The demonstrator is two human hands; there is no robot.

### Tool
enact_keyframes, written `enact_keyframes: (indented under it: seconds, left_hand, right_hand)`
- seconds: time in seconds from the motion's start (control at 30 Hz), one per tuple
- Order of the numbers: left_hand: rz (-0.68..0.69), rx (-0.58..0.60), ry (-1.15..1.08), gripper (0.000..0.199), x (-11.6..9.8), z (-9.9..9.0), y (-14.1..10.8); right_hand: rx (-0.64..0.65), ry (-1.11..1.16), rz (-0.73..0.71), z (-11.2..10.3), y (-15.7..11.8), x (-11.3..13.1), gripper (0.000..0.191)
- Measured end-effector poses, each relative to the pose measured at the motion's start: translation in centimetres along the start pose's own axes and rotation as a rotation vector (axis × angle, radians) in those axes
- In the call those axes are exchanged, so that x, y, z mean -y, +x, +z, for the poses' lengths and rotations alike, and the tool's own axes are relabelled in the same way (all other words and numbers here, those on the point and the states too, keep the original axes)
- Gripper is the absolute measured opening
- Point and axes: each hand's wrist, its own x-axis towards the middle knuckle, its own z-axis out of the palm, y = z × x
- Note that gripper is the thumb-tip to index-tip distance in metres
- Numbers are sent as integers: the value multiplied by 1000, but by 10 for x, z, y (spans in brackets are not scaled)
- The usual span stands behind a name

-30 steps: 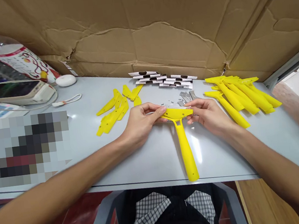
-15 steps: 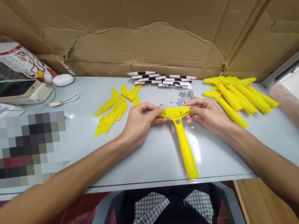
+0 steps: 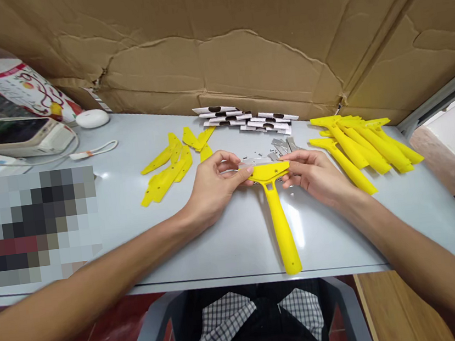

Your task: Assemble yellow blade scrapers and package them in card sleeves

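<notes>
A yellow scraper handle (image 3: 282,224) is held above the table, its wide head away from me and its grip end toward me. My left hand (image 3: 216,185) pinches the left end of the head, thumb on top. My right hand (image 3: 308,171) holds the right end between thumb and fingers. A thin metal blade (image 3: 257,162) shows along the head's far edge. Small screws and nuts lie behind and beneath the head, partly hidden. Metal pieces (image 3: 280,146) lie just beyond my right hand.
Yellow flat plates (image 3: 170,180) lie left of centre, more yellow handles (image 3: 357,143) at the right. White packets (image 3: 263,123) are stacked by the cardboard wall (image 3: 264,61). A phone (image 3: 3,133), a white mouse-like object (image 3: 92,118) and a bottle (image 3: 22,85) stand at the left.
My left thumb has slid down a little on the head's left end, and the blade shows more there. The right hand holds nearly the same place. The view has shifted slightly.
</notes>
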Motion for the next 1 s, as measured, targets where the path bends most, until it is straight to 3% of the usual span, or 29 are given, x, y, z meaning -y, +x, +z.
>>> enact_keyframes:
  seconds: [0.33, 0.6, 0.87, 1.0]
  left_hand:
    - [5, -23, -33, 36, -3, -1, -1]
    - [3, -10, -29, 36, -1, -1, 0]
    - [-173, 84, -194, 25, 0, 1, 6]
    - [-113, 127, -146, 33, 1, -2, 5]
  right_hand:
    - [35, 71, -3, 0, -1, -2, 31]
    - [23, 7, -25, 1, -3, 0, 25]
    - [-5, 2, -42, -3, -1, 2, 29]
    - [16, -9, -74, -5, 0, 1, 28]
